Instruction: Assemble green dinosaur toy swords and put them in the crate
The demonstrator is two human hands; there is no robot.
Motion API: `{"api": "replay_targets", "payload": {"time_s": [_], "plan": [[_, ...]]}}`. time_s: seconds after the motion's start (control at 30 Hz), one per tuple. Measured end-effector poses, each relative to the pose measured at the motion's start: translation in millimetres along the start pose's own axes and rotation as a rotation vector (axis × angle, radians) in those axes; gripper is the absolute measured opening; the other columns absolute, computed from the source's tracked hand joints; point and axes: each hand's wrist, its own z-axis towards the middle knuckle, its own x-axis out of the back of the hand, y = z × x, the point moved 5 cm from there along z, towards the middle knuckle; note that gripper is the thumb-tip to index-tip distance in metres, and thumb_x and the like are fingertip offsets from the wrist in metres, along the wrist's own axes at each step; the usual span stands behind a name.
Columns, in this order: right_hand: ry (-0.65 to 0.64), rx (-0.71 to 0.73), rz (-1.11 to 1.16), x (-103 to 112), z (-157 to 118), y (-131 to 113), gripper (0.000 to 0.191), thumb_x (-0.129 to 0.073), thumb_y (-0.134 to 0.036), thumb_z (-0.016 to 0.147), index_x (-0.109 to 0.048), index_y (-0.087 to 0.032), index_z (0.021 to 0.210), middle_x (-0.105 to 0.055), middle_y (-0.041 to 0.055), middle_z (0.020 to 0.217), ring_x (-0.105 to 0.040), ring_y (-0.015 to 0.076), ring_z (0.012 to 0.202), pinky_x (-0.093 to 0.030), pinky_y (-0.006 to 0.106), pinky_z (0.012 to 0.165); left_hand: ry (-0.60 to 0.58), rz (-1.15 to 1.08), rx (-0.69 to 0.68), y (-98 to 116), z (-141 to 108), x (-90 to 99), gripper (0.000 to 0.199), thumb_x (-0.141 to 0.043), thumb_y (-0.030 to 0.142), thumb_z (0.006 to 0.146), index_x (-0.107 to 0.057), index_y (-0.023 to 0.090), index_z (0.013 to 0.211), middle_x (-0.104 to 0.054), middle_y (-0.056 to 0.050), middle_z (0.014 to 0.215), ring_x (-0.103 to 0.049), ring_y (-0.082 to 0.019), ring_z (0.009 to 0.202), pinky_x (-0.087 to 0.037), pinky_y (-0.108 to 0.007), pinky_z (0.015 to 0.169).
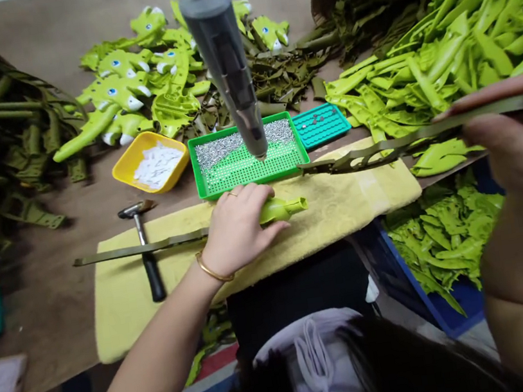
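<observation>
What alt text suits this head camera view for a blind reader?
A person's left hand rests on a lime-green plastic toy part on a yellow towel, while the right hand holds an olive-green plastic strip. A grey electric screwdriver hangs over a green tray of small metal fasteners.

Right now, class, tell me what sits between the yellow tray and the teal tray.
The head view shows a green pegboard tray holding small metal pins between them.

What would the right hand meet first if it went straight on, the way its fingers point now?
The right hand would probably meet the green plastic piece first, but depth is unclear and it may pass above.
</observation>
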Motion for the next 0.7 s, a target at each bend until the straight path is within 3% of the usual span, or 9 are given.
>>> {"api": "replay_targets", "payload": {"time_s": [0.13,0.23,0.3,0.37,0.47,0.63,0.7], "plan": [[-0.03,0.102,0.487,-57.4,-0.4,43.0,0.021,-0.077,-0.035,0.075,-0.075,-0.025,0.093,-0.071,-0.0004,0.087,-0.065,0.0112,0.08,-0.052,0.03,0.078,0.024,0.016,-0.016,4.2,-2.0,-0.1,0.043,-0.068,0.051,0.08,-0.057,0.016,0.102,-0.064,-0.009,0.095,-0.058,-0.027,0.09,-0.044,-0.038,0.079],[-0.315,-0.103,0.574,-127.1,-20.7,77.3,0.041,-0.081,-0.032,0.07,-0.068,-0.028,0.108,-0.071,0.0003,0.106,-0.067,0.0154,0.097,-0.053,0.035,0.089,0.031,0.008,-0.005,3.6,-3.0,-0.6,0.043,-0.07,0.05,0.079,-0.056,0.016,0.102,-0.064,-0.008,0.096,-0.058,-0.027,0.09,-0.042,-0.038,0.079],[-0.415,-0.216,0.55,-157.5,-39.1,85.8,0.03,-0.076,-0.036,0.074,-0.069,-0.025,0.101,-0.072,0.0018,0.1,-0.067,0.0169,0.096,-0.054,0.038,0.09,0.031,-0.006,0.009,1.3,-3.6,-0.7,0.043,-0.071,0.049,0.079,-0.056,0.016,0.102,-0.064,-0.008,0.096,-0.057,-0.026,0.091,-0.042,-0.038,0.079],[-0.369,-0.203,0.58,-163.9,-50.8,81.0,0.02,-0.071,-0.036,0.079,-0.07,-0.025,0.096,-0.072,0.0013,0.092,-0.067,0.0171,0.093,-0.053,0.038,0.09,0.029,-0.031,0.021,-1.6,-4.3,-0.7,0.044,-0.071,0.05,0.079,-0.055,0.016,0.102,-0.064,-0.008,0.097,-0.057,-0.026,0.091,-0.042,-0.037,0.079],[-0.297,-0.112,0.546,-151.0,-57.6,66.1,0.014,-0.07,-0.035,0.079,-0.072,-0.026,0.089,-0.068,0.0004,0.089,-0.065,0.016,0.089,-0.052,0.037,0.089,0.02,-0.072,0.032,-5.2,-4.1,-0.6,0.045,-0.072,0.05,0.078,-0.055,0.017,0.103,-0.064,-0.008,0.099,-0.057,-0.026,0.092,-0.042,-0.038,0.081],[-0.602,-0.162,0.332,-160.8,-69.7,54.9,0.042,-0.081,-0.045,0.066,-0.073,-0.025,0.102,-0.063,0.0014,0.087,-0.061,0.0151,0.08,-0.053,0.032,0.075,-0.03,-0.093,0.018,-5.4,1.8,-0.8,0.047,-0.075,0.047,0.076,-0.055,0.017,0.105,-0.065,-0.008,0.101,-0.058,-0.027,0.096,-0.042,-0.039,0.082],[-0.622,-0.124,0.299,-169.3,-73.9,49.9,0.037,-0.08,-0.047,0.067,-0.073,-0.023,0.094,-0.062,0.0019,0.086,-0.061,0.0158,0.081,-0.053,0.032,0.075,-0.034,-0.099,0.023,-5.8,4.4,-0.5,0.047,-0.075,0.047,0.075,-0.055,0.017,0.106,-0.065,-0.008,0.103,-0.058,-0.028,0.097,-0.043,-0.041,0.083]]}}
